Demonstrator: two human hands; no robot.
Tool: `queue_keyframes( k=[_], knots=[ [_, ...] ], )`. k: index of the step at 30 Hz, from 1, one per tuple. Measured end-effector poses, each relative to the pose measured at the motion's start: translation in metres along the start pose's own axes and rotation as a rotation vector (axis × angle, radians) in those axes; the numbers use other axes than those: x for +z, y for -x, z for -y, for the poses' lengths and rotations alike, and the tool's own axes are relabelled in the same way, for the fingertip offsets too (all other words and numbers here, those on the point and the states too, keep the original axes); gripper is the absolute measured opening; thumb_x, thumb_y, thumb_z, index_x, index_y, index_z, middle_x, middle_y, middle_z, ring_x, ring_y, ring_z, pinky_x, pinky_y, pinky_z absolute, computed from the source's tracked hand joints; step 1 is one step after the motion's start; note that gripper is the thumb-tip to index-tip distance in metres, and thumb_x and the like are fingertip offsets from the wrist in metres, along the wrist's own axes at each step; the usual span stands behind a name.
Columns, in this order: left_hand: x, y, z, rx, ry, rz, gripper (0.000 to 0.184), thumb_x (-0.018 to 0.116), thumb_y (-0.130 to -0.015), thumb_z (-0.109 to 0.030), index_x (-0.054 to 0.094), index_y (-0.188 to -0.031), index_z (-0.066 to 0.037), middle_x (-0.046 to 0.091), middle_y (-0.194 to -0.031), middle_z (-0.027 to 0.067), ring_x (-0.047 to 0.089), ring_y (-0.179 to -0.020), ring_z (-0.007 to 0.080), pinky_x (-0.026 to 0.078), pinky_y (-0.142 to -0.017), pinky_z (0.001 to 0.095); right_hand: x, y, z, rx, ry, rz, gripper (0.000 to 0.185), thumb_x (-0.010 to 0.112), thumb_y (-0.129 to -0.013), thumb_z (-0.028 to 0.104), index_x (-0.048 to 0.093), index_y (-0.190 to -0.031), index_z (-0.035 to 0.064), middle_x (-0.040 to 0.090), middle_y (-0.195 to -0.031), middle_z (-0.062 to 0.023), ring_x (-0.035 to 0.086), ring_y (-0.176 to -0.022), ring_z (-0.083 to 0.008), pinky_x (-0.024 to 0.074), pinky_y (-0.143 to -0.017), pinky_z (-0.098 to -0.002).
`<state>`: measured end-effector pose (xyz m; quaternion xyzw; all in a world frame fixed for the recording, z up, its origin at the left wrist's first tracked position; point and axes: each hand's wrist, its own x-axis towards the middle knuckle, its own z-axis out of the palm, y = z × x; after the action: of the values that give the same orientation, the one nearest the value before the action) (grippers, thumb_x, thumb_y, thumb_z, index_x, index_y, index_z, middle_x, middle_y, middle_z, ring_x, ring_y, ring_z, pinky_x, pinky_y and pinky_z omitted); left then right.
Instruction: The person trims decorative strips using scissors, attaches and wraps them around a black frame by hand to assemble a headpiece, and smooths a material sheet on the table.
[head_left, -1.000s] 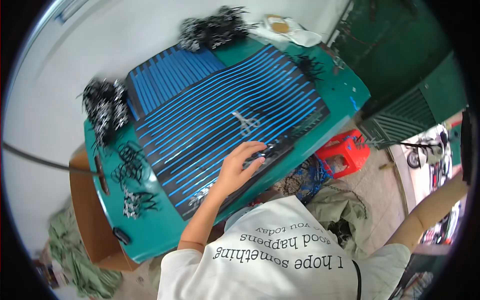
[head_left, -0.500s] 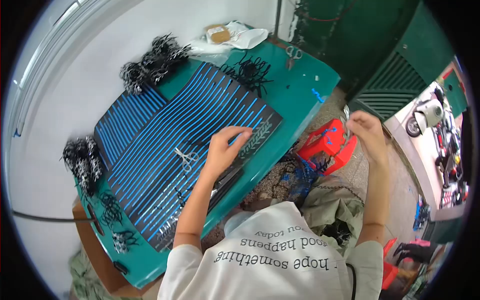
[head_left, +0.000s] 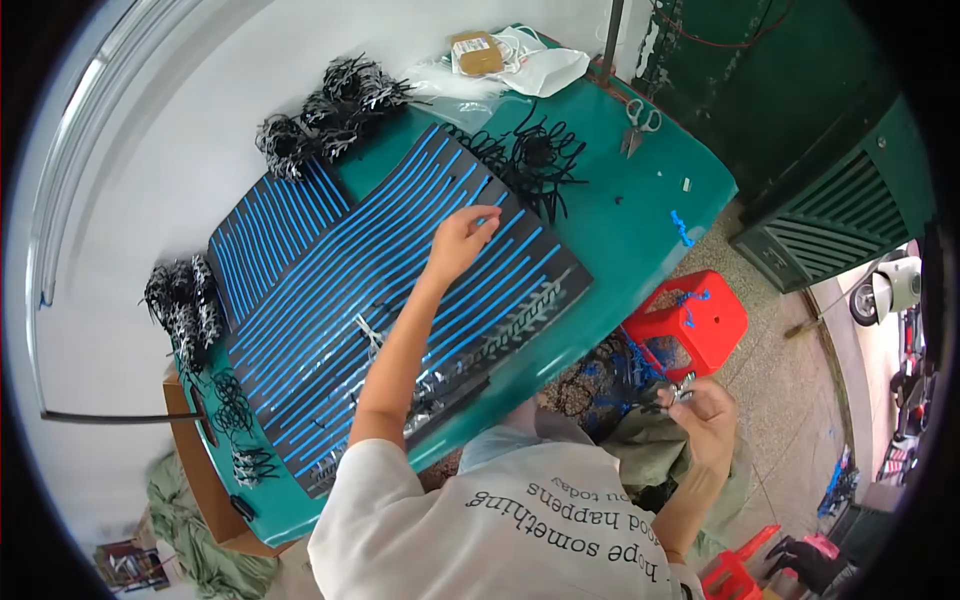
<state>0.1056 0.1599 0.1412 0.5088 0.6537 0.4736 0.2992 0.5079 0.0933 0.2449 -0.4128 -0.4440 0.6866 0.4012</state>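
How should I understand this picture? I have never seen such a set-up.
No machine here: a person works with two bare hands. One camera worn on the head looks forward and down, so the wearer's white shirt shows at the bottom. On the green table lie a black sheet with blue stripes, two pairs of silvery scissors and bundles of thin black strips. The left hand is over the sheet; touching is unclear. The right hand holds a shiny object, too small to name.

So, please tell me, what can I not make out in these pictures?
Head view:
silvery object in right hand: fingers cover part, type unclear.
left hand: too small to tell whether it pinches anything.
scissors on striped sheet: partly behind left forearm.
yellow-brown packet: print too small.
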Motion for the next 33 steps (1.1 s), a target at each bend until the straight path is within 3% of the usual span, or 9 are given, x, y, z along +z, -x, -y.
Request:
queue_keyframes(
  k=[5, 9, 13, 16, 20, 25, 28, 31, 33],
  knots=[
    [0.009, -0.092, 0.047, 0.132, -0.038, -0.07, 0.024, 0.061, -0.077, -0.017, 0.062, -0.096, -0.003, 0.062, -0.091, 0.0129, 0.061, -0.068, 0.0211, 0.047, -0.063, 0.0294, 0.003, -0.025, 0.007, 0.072, 0.094, 0.043, 0.031, 0.062, -0.068, -0.011, 0.05, -0.096, -0.001, 0.058, -0.081, -0.0091, 0.058, -0.077, -0.0198, 0.0456, -0.082, -0.0398],
    [0.012, -0.168, 0.061, 0.046, -0.169, -0.079, 0.023, 0.06, -0.078, -0.017, 0.062, -0.098, -0.006, 0.062, -0.088, 0.0094, 0.061, -0.077, 0.0205, 0.047, -0.068, 0.0274, 0.007, -0.035, 0.004, 0.122, 0.107, 0.066, 0.034, 0.064, -0.068, -0.009, 0.049, -0.097, -0.0003, 0.057, -0.08, -0.009, 0.058, -0.076, -0.0204, 0.0445, -0.084, -0.0426],
    [-0.008, -0.223, 0.101, 0.088, -0.527, -0.2, 0.023, 0.065, -0.07, -0.023, 0.064, -0.087, -0.008, 0.06, -0.091, 0.011, 0.059, -0.084, 0.0263, 0.044, -0.08, 0.0382, 0.013, -0.042, -0.002, 0.199, 0.063, 0.011, 0.038, 0.066, -0.064, -0.009, 0.049, -0.097, -0.0008, 0.057, -0.078, -0.0097, 0.058, -0.075, -0.0211, 0.0449, -0.083, -0.0438],
    [-0.044, -0.233, 0.122, 0.076, -1.151, -0.003, 0.027, 0.066, -0.068, -0.035, 0.064, -0.082, -0.012, 0.059, -0.093, 0.0093, 0.058, -0.088, 0.028, 0.032, -0.09, 0.0494, 0.025, -0.053, 0.006, 0.283, 0.006, -0.038, 0.041, 0.067, -0.062, -0.009, 0.048, -0.098, -0.0009, 0.057, -0.074, -0.0102, 0.058, -0.072, -0.0214, 0.0457, -0.081, -0.0445],
    [-0.083, -0.24, 0.108, -0.208, -1.257, 0.241, 0.034, 0.064, -0.066, -0.044, 0.064, -0.08, -0.014, 0.059, -0.096, 0.0081, 0.057, -0.089, 0.0284, 0.023, -0.094, 0.0544, 0.031, -0.067, 0.001, 0.386, -0.049, -0.074, 0.042, 0.068, -0.06, -0.008, 0.049, -0.097, -0.001, 0.057, -0.068, -0.0109, 0.057, -0.067, -0.0221, 0.0472, -0.077, -0.0455],
    [-0.055, -0.28, 0.113, -0.086, -1.16, 0.13, 0.035, 0.062, -0.069, -0.045, 0.064, -0.084, -0.013, 0.058, -0.101, 0.0086, 0.057, -0.09, 0.0283, 0.023, -0.095, 0.0532, 0.021, -0.076, -0.029, 0.344, -0.101, -0.061, 0.036, 0.07, -0.06, -0.005, 0.052, -0.091, -0.0009, 0.057, -0.066, -0.0116, 0.055, -0.064, -0.0241, 0.0483, -0.074, -0.0468],
    [-0.031, -0.295, 0.136, 0.185, -1.3, 0.031, 0.039, 0.059, -0.072, -0.047, 0.064, -0.084, -0.01, 0.062, -0.093, 0.0081, 0.058, -0.086, 0.0272, 0.021, -0.095, 0.0534, 0.026, -0.074, -0.032, 0.294, -0.146, -0.071, 0.032, 0.069, -0.061, -0.004, 0.054, -0.089, -0.0001, 0.056, -0.068, -0.012, 0.055, -0.065, -0.025, 0.0485, -0.073, -0.0471],
    [-0.034, -0.307, 0.118, -0.136, -0.606, 0.08, 0.035, 0.061, -0.074, -0.039, 0.066, -0.084, -0.005, 0.065, -0.081, 0.0068, 0.059, -0.082, 0.0243, 0.033, -0.09, 0.0447, 0.019, -0.071, -0.029, 0.242, -0.138, -0.079, 0.028, 0.069, -0.063, -0.003, 0.055, -0.087, 0.0008, 0.056, -0.07, -0.0124, 0.055, -0.066, -0.0258, 0.0487, -0.072, -0.0473],
    [-0.045, -0.31, 0.101, -0.074, -0.363, -0.043, 0.032, 0.062, -0.075, -0.035, 0.066, -0.083, -0.004, 0.065, -0.077, 0.0059, 0.059, -0.078, 0.0216, 0.037, -0.084, 0.0391, 0.002, -0.061, -0.037, 0.217, -0.145, -0.132, 0.027, 0.068, -0.065, -0.002, 0.055, -0.089, 0.0016, 0.056, -0.072, -0.0127, 0.055, -0.068, -0.0254, 0.0489, -0.071, -0.0466]
  ],
)
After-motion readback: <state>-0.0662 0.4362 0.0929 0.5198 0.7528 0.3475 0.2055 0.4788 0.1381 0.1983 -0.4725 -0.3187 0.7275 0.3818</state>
